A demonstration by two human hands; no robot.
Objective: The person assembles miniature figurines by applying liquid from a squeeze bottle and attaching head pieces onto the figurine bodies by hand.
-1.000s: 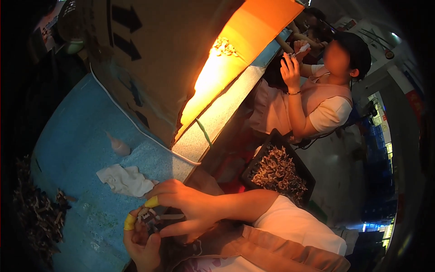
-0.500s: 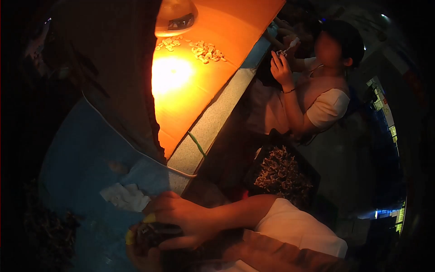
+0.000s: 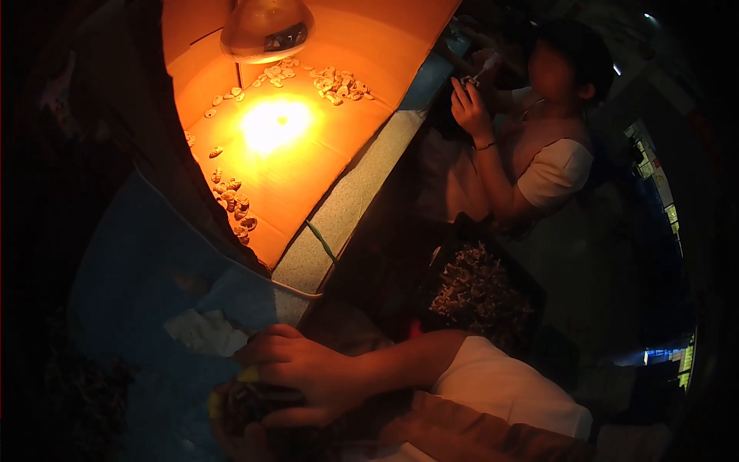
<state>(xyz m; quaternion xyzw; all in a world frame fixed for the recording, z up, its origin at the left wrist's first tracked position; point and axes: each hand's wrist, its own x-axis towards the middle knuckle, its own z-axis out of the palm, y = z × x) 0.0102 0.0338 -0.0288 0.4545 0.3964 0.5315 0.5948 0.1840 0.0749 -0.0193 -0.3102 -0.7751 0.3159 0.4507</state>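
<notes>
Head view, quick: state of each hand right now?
Right hand: curled closed over a small dark object, gripping it from above.
Left hand: under that object, mostly hidden in the dark; grip cannot be told.

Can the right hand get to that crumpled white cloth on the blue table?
Probably yes. The right hand lies over a small dark object right beside the white cloth, and nothing stands between them on the blue table. It is dim, though.
</notes>
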